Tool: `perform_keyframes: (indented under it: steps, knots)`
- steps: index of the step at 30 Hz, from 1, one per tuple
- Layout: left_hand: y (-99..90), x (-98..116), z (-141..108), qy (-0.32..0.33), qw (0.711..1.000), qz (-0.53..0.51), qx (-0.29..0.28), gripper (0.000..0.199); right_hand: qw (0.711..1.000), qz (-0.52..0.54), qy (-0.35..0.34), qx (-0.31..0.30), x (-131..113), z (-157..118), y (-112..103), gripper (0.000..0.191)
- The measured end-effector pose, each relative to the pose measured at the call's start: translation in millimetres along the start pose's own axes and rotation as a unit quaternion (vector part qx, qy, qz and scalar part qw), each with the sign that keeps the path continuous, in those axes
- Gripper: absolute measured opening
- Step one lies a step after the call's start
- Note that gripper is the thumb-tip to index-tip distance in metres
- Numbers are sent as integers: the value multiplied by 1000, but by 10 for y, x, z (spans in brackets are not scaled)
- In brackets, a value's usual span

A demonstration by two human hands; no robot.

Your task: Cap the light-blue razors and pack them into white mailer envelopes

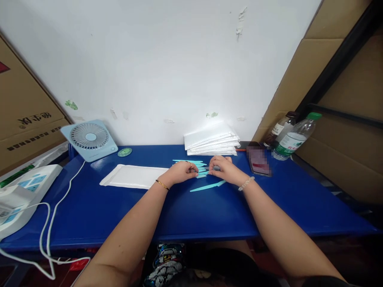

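Note:
Several thin turquoise plastic pieces (pixel 191 162) lie in a row on the blue table (pixel 206 215), partly covered by my fingers. My left hand (pixel 183 172) is closed at their left side, fingertips pinched on the end of one turquoise piece. From the right, my right hand (pixel 223 168) closes its thumb and fingers at the other end of the pieces. One separate turquoise piece (pixel 205 187) lies nearer to me, its right end by my right wrist. A flat white padded envelope (pixel 134 176) rests left of my left hand.
A stack of white envelopes (pixel 211 139) stands against the wall. At the right are a phone (pixel 259 161), a green-capped bottle (pixel 291 141) and a dark-capped bottle (pixel 277 131). A blue fan (pixel 89 139), a round green disc (pixel 125 152) and a power strip (pixel 32 187) with white cables are at the left.

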State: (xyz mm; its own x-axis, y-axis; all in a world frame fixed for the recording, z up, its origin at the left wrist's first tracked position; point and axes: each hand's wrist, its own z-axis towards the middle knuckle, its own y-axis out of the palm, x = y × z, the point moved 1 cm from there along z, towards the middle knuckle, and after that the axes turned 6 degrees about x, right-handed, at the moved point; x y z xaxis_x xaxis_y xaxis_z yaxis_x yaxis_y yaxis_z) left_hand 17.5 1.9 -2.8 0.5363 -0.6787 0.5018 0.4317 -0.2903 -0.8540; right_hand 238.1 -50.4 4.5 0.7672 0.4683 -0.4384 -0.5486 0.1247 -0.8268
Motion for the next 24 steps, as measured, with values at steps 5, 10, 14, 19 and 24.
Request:
perform_keyframes:
  steps: [5, 10, 14, 19, 24]
  knots:
    - [-47, 66, 6, 21, 998, 53, 23, 34, 998, 51, 16, 27, 46, -5, -81, 17]
    - [-149, -46, 8, -17, 988, 133, 81, 30, 996, 19, 67, 59, 300, -9, -84, 17]
    - [-192, -180, -13, -69, 983, 137, 99, 29, 995, -35, 72, 67, 274, -14, -34, 13]
    - [-196, -123, -34, -27, 991, 103, 76, 31, 999, -52, -7, -1, -87, 23, 172, 16]
    - [-152, -83, -46, 18, 998, 66, 0, 25, 998, -54, -25, -33, -149, 50, 270, 14]
